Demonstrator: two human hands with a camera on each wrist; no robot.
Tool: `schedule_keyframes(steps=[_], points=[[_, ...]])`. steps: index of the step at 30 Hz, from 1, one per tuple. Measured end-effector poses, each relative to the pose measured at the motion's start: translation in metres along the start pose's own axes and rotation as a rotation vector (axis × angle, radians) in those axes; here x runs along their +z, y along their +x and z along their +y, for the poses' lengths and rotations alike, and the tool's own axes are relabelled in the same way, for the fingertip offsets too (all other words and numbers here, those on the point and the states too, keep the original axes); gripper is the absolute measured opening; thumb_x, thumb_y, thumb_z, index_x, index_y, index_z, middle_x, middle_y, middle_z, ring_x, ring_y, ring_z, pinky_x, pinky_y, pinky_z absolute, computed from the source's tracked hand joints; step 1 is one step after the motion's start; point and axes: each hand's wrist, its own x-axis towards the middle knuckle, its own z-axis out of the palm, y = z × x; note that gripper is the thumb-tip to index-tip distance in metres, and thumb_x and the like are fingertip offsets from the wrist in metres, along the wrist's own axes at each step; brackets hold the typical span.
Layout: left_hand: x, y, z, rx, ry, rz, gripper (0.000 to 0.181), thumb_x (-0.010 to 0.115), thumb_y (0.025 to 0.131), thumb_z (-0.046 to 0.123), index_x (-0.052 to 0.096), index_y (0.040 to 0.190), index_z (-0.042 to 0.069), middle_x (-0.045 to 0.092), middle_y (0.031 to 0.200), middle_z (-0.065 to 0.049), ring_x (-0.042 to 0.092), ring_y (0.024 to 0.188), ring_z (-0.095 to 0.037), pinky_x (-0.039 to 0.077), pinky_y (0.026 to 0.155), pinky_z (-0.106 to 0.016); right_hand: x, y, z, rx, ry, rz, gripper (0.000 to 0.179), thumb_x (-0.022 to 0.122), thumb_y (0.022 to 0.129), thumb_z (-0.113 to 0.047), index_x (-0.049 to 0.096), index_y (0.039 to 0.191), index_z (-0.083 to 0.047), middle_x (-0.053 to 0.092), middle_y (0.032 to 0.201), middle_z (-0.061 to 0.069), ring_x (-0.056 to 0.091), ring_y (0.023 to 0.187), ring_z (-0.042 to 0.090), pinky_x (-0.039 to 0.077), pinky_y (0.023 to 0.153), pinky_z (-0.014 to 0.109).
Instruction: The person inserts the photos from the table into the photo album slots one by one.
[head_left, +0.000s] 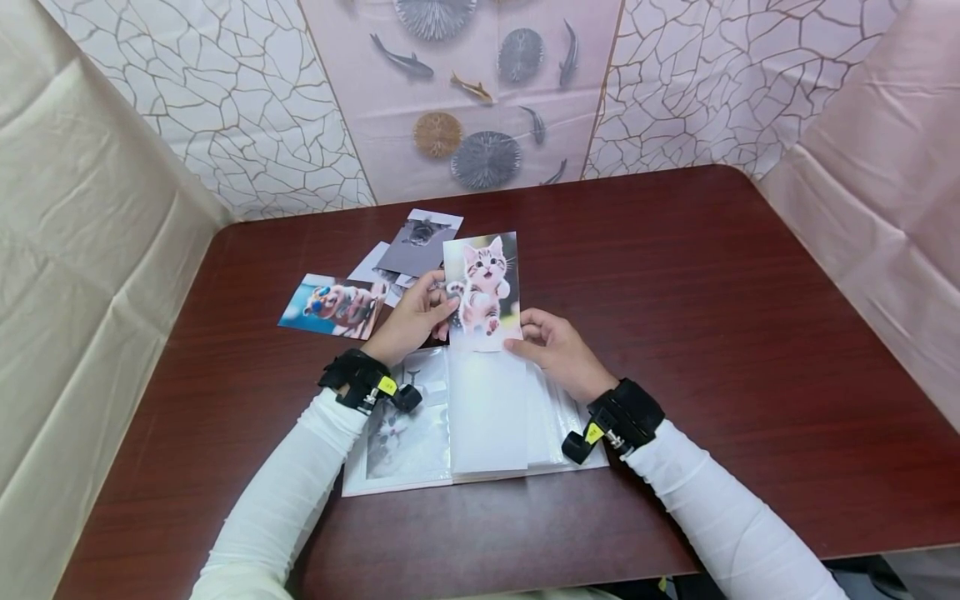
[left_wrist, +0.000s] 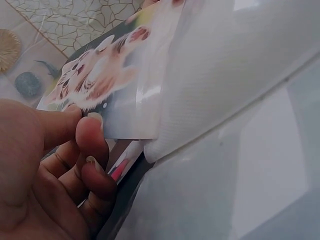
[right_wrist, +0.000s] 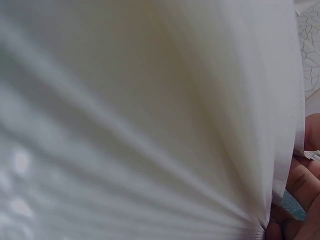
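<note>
A photo card of a kitten (head_left: 483, 292) stands tilted up at the top edge of a white pocket page (head_left: 487, 417) in a photo album. My left hand (head_left: 408, 321) pinches the card's left edge between thumb and fingers, seen close in the left wrist view. At the card's lower right corner, my right hand (head_left: 558, 350) pinches the page's top edge, its thumb in front. In the right wrist view the pale page (right_wrist: 150, 125) bulges and gathers into folds at those fingers. The card's lower edge meets the pocket's mouth.
Left of the album lies a photo card with a blue background (head_left: 341, 307). Behind it is a small loose pile with a grey card (head_left: 420, 246) on top. The album's left page (head_left: 408, 433) holds a pale picture under clear film. All rest on a dark red-brown table (head_left: 712, 333).
</note>
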Motion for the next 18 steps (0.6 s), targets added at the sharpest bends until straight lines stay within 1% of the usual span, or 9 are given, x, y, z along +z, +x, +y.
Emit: schedule_keyframes(steps=[5,11,18], points=[[-0.0001,0.0005,-0.0023,0.007,0.001,-0.003,0.041,0.05,0.106,0.008,0.036,0.145,0.006,0.051,0.079,-0.003,0.052,0.058,-0.013,0.047,0.057,-0.025,-0.0001,0.0,0.0002,0.006,-0.013,0.001,0.03,0.068,0.098,-0.014,0.058,0.125,-0.004,0.071,0.106,0.012,0.058,0.083,0.018,0.044,0.072,0.024],[0.0,0.0009,-0.0041,0.012,-0.001,-0.009,0.038,0.05,0.106,0.008,0.038,0.142,0.008,0.05,0.077,-0.003,0.051,0.057,-0.013,0.046,0.056,-0.025,0.0006,0.0002,0.0007,0.007,-0.021,0.004,0.029,0.068,0.098,-0.015,0.059,0.123,-0.004,0.07,0.102,0.01,0.057,0.084,0.019,0.043,0.073,0.024],[0.0001,0.0007,-0.0038,0.011,0.003,-0.009,0.037,0.05,0.106,0.008,0.039,0.142,0.008,0.051,0.077,-0.003,0.052,0.057,-0.013,0.046,0.056,-0.025,0.001,0.0002,0.0013,-0.002,-0.006,-0.001,0.028,0.068,0.098,-0.013,0.059,0.123,-0.003,0.071,0.102,0.01,0.057,0.083,0.018,0.044,0.074,0.024]])
